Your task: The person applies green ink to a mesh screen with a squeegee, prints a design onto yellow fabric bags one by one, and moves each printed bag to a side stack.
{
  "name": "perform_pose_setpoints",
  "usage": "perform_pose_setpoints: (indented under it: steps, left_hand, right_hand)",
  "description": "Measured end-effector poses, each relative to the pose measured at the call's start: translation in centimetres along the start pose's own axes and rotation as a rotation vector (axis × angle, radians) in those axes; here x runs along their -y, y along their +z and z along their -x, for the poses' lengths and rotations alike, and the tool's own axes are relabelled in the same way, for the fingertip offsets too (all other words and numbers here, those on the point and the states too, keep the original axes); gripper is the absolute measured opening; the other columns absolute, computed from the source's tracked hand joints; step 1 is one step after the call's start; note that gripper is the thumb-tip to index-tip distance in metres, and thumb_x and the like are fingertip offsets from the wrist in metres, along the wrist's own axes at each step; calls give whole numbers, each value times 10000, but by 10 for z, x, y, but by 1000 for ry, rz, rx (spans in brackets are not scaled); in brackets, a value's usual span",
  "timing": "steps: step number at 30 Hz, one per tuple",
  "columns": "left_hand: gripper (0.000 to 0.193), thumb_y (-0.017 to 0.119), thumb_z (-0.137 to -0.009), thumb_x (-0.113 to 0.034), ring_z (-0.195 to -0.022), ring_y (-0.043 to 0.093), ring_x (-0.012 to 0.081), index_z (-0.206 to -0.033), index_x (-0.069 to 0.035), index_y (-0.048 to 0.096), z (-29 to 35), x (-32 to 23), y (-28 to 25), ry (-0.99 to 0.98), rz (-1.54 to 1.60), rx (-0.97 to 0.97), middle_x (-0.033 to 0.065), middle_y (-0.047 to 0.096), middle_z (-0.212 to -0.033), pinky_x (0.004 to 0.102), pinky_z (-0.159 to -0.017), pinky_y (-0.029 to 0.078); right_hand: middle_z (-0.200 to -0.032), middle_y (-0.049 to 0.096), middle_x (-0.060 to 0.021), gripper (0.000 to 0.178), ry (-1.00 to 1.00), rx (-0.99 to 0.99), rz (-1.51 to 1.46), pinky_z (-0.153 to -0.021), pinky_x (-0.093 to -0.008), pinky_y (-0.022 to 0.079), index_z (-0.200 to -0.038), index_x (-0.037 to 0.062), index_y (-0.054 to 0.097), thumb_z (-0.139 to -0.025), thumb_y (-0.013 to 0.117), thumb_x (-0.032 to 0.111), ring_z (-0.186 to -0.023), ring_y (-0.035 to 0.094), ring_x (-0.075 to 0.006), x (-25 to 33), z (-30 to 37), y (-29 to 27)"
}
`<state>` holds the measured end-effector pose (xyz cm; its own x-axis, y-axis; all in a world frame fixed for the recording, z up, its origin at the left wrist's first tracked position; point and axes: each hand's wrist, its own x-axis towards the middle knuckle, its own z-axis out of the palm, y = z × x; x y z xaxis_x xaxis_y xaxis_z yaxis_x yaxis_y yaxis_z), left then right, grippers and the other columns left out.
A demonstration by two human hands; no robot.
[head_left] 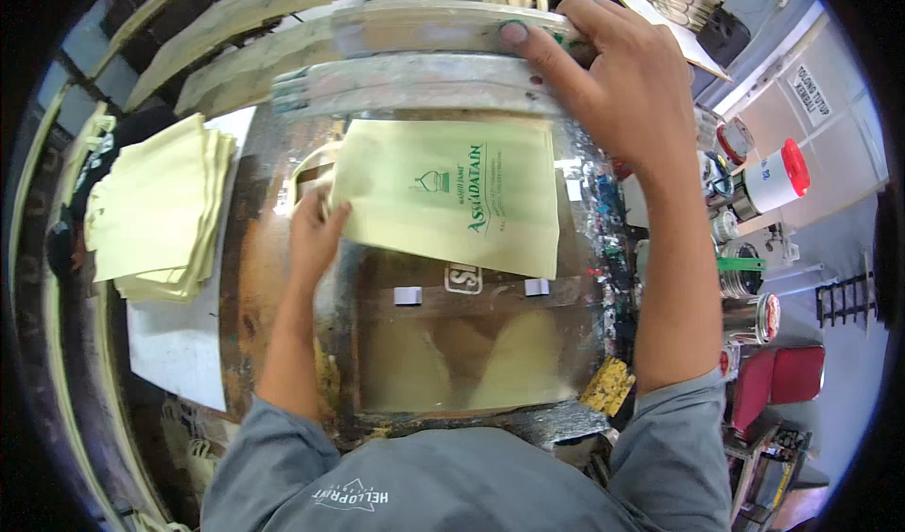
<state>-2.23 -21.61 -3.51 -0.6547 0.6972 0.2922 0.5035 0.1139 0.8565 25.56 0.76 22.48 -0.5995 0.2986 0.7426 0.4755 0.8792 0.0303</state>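
A pale yellow cloth bag (396, 179) with green print lies tilted over the brown printing board (377, 343). My left hand (314, 230) pinches the bag's left edge, close to its handle loop. My right hand (622, 80) is wrapped round the right end of a raised printing screen frame (424, 28) at the far side, thumb on its near face. The frame stands tipped up behind the bag, its mesh turned from view. Two small white tabs (407, 295) sit on the board just below the bag.
At left, a stack of pale yellow bags (156, 202) rests on a white board (179, 343). Long wooden racks (245, 4) holding more bags run along the far and left sides. Paint cans (754, 317) stand at right, and a yellow stained block (608, 387) lies at the board's near right corner.
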Motion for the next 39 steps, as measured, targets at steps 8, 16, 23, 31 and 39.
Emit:
perform_pose_setpoints:
  steps: [8, 16, 23, 31, 39]
  left_hand:
    - [471, 725, -1013, -150, -988, 740, 156, -1423, 30, 580, -114, -69, -292, -146, 107, 83, 87, 753, -1171, 321, -896, 598]
    - [265, 694, -1031, -101, -960, 725, 173, -1286, -32, 663, -38, 47, -547, -198, 292, -468, 52, 753, -1128, 310, -881, 602]
    - [584, 767, -992, -319, -1310, 548, 439, -1438, 15, 592, 10, 80, -379, 144, -1300, -1144, 255, 595, -1401, 549, -1153, 393]
    - [242, 810, -947, -231, -859, 700, 334, -1090, -44, 753, 102, -11, -257, 225, -812, -353, 141, 725, -929, 434, -754, 559]
    - [322, 863, -849, -279, -863, 590, 272, -1004, -100, 644, 64, 26, -233, 368, -1029, -418, 52, 600, -911, 415, -800, 449]
  right_hand:
    - [-906, 640, -156, 484, 94, 117, 49, -849, -472, 459, -1071, 33, 705, -974, 678, 507, -914, 613, -387, 12, 9, -7]
    - [-992, 643, -210, 528, 41, 64, 26, -898, -484, 458, -1158, 4, 676, -993, 648, 505, -992, 609, -438, -2, 12, 5]
    - [-1124, 662, -224, 485, -4, 86, 148, -982, -467, 454, -1178, 5, 653, -1029, 609, 464, -1091, 609, -449, -6, 29, -4]
    - [-1101, 676, -204, 457, 5, 136, 16, -948, -472, 461, -1175, 5, 669, -1054, 607, 441, -1074, 630, -431, -6, 39, 2]
    - [-1035, 657, -177, 410, -8, 97, 50, -898, -473, 438, -1102, 31, 678, -1039, 616, 431, -1006, 618, -416, 4, 31, 4]
